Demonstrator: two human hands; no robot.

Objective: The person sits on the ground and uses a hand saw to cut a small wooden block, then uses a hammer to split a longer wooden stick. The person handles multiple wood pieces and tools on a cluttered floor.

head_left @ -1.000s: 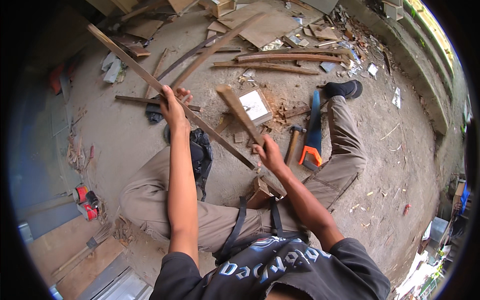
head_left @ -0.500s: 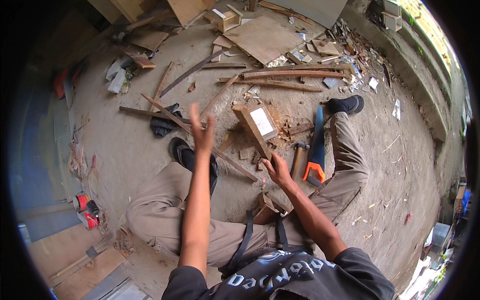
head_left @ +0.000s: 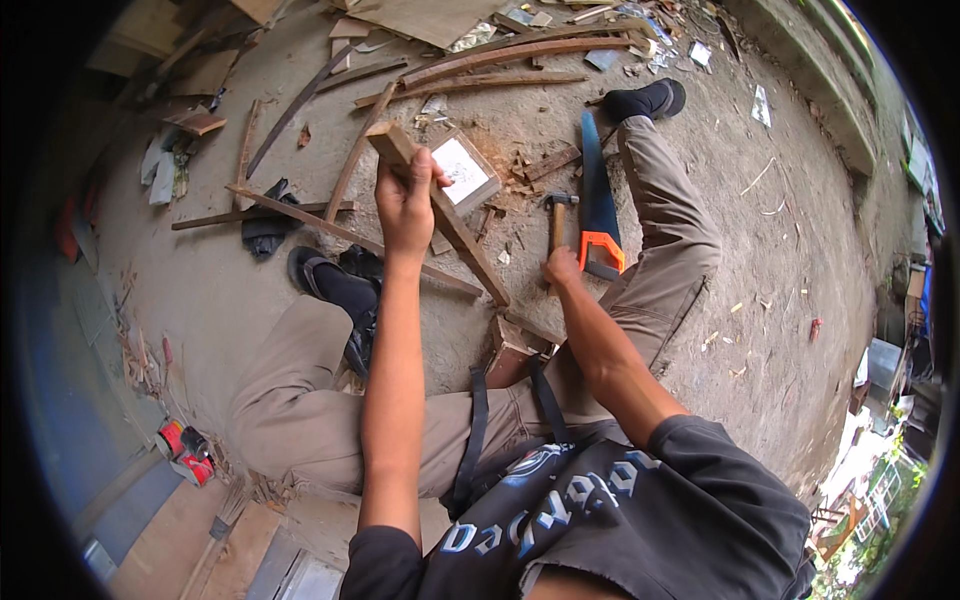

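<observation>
The left hand (head_left: 405, 208) is clamping a wooden bar (head_left: 465, 246) near its upper end, fingers and thumb wrapped around it. The bar is slanting along the left and near sides of the white-topped box (head_left: 464, 170), its far end tilting leftward of the box; whether its lower end is touching the floor, I cannot tell. The right hand (head_left: 562, 267) is closing round the handle of a hammer (head_left: 558, 226), to the right of the box and on the person's side of it; whether the head is bearing on the floor is unclear. A saw (head_left: 598, 190) with an orange handle is lying just beyond the hammer, farther right of the box, and long wooden lengths (head_left: 490, 82) are resting past the box's far side.

The step in hand seems to be steadying the bar while taking hold of the hammer. Lifting it would be calling for a secure handle grip, a path avoiding the neighbouring saw, and the left fingers staying clear of any struck spot.
</observation>
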